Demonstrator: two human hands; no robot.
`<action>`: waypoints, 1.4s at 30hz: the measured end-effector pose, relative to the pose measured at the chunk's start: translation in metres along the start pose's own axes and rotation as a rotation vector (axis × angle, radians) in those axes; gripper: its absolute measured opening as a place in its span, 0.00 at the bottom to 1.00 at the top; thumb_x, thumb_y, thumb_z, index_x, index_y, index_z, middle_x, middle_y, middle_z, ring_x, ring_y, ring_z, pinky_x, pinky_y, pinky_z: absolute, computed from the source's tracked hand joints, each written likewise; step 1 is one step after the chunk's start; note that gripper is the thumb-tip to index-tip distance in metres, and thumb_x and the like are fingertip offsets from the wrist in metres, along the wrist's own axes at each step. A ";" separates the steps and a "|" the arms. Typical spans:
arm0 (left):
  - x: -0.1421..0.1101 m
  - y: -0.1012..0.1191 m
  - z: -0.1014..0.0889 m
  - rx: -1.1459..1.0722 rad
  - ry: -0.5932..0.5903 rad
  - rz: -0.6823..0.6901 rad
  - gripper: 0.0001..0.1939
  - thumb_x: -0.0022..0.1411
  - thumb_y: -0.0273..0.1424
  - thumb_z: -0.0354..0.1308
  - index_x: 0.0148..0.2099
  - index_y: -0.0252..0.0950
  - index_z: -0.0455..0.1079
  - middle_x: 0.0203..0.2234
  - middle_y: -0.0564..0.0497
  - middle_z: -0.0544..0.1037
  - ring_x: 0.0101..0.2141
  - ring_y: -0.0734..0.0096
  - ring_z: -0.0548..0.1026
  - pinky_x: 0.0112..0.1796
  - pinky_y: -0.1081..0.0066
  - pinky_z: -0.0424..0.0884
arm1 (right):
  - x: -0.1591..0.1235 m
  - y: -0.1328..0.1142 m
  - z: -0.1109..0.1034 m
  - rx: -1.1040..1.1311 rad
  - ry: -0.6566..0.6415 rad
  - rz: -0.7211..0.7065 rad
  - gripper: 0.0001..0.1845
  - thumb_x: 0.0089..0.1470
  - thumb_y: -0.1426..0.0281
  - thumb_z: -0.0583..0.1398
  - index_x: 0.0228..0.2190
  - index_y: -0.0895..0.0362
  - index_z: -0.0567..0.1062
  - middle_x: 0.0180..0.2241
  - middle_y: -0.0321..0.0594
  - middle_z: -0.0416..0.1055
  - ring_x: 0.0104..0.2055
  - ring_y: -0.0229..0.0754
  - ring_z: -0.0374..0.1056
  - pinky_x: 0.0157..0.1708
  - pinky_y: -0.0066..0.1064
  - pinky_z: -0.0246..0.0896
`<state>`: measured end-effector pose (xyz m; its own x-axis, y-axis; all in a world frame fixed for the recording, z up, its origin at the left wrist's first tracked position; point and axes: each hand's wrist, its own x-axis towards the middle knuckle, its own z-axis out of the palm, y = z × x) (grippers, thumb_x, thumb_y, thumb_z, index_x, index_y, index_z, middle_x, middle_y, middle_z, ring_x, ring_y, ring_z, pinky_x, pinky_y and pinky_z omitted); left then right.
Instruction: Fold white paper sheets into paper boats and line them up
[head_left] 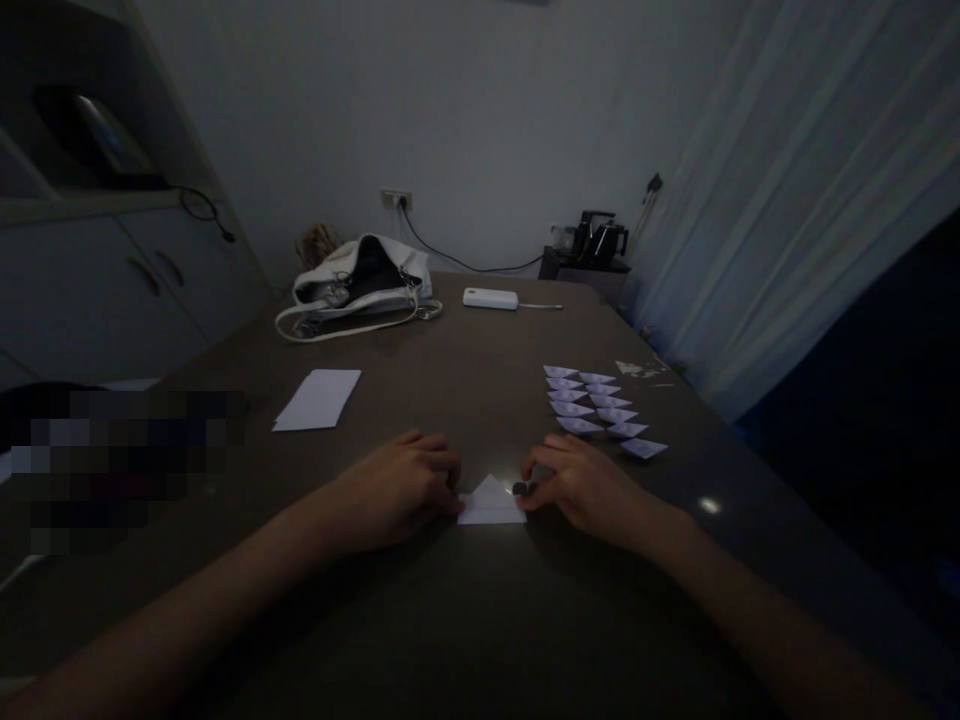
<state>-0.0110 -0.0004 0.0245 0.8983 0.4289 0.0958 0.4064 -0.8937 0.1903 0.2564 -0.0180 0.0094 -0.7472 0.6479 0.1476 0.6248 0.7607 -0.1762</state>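
folded paper [491, 502], white, one piece: lower centre of the frame, flat on the dark table [480, 620], a triangular peak at its upper edge and a straight lower edge. it lies between the two hands, most of its surface uncovered.

left hand [409, 490]: at the left end of the paper, fingers curled, thumb tip touching the lower left corner; whether it pinches or only presses, cannot tell.

right hand [581, 485]: at the right end, fingers bent, a gap showing between thumb and forefinger, a fingertip at the lower right corner; firmness of hold, cannot tell.

small folded paper boats [570, 410], white, in two slanting columns: right of centre, just beyond the right hand.

paper sheets [319, 400], white, stacked slightly askew: left of centre, beyond the left hand.

white bag [360, 285], straps loose: upper left of centre.

white oblong device [490, 299], short cable attached: upper centre.

paper scraps [637, 370]: right, near the table edge.
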 end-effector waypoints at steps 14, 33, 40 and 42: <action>0.009 0.015 0.006 0.109 0.001 0.046 0.06 0.56 0.20 0.55 0.33 0.34 0.72 0.34 0.48 0.74 0.36 0.65 0.69 0.35 0.66 0.61 | 0.001 -0.021 0.002 -0.210 -0.049 -0.086 0.10 0.57 0.77 0.56 0.33 0.57 0.77 0.36 0.40 0.73 0.40 0.44 0.61 0.38 0.37 0.52; -0.003 0.004 0.005 0.040 -0.048 0.023 0.12 0.62 0.23 0.51 0.43 0.42 0.72 0.36 0.51 0.74 0.37 0.66 0.70 0.37 0.67 0.62 | -0.002 -0.018 -0.008 0.049 -0.070 0.193 0.17 0.49 0.80 0.59 0.32 0.48 0.80 0.33 0.37 0.72 0.39 0.42 0.62 0.38 0.35 0.49; -0.003 0.006 0.006 -0.093 -0.081 -0.087 0.11 0.56 0.20 0.53 0.39 0.38 0.71 0.35 0.51 0.72 0.37 0.66 0.69 0.38 0.67 0.63 | -0.001 -0.015 -0.002 0.148 -0.001 0.201 0.15 0.46 0.82 0.58 0.29 0.53 0.79 0.32 0.37 0.73 0.38 0.42 0.63 0.39 0.35 0.53; -0.001 0.008 0.011 -0.128 -0.050 -0.145 0.07 0.59 0.24 0.52 0.38 0.37 0.70 0.36 0.50 0.71 0.37 0.66 0.69 0.38 0.68 0.64 | 0.001 -0.016 0.001 0.161 0.055 0.227 0.10 0.49 0.80 0.57 0.31 0.57 0.77 0.32 0.38 0.73 0.37 0.41 0.64 0.39 0.34 0.55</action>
<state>-0.0066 -0.0089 0.0154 0.8403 0.5421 0.0105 0.5105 -0.7976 0.3214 0.2455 -0.0298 0.0114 -0.5763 0.8055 0.1381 0.7275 0.5826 -0.3624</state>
